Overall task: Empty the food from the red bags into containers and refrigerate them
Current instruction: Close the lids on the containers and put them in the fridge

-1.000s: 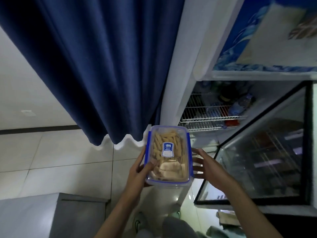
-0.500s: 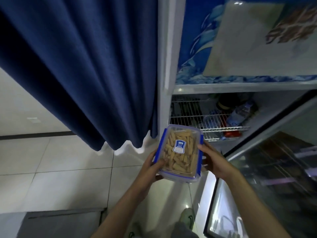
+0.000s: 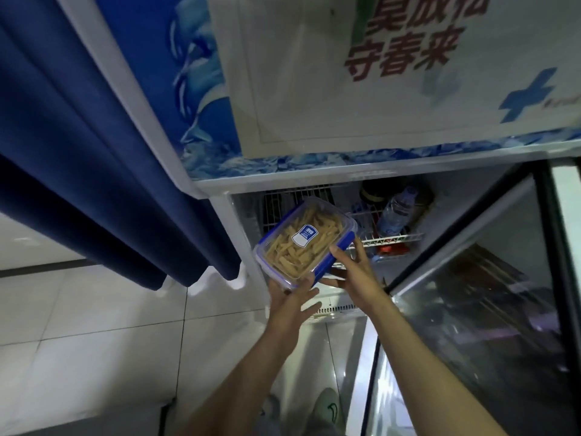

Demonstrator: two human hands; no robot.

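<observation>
Now we've swung in close: both hands, left hand (image 3: 290, 295) and right hand (image 3: 352, 275), grasp the lidded container (image 3: 303, 243), lifted toward the wire shelf (image 3: 393, 238) of the open fridge (image 3: 217, 187).

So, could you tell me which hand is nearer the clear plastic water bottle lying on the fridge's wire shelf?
Right. The right hand holds the container's side facing the clear plastic water bottle, just below-left of it; the left hand supports the container's near corner, farther away.

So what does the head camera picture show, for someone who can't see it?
Two hands, left hand and right hand, hold a lidded clear container of pale food strips toward the open fridge's wire shelf, where a water bottle lies.
</observation>
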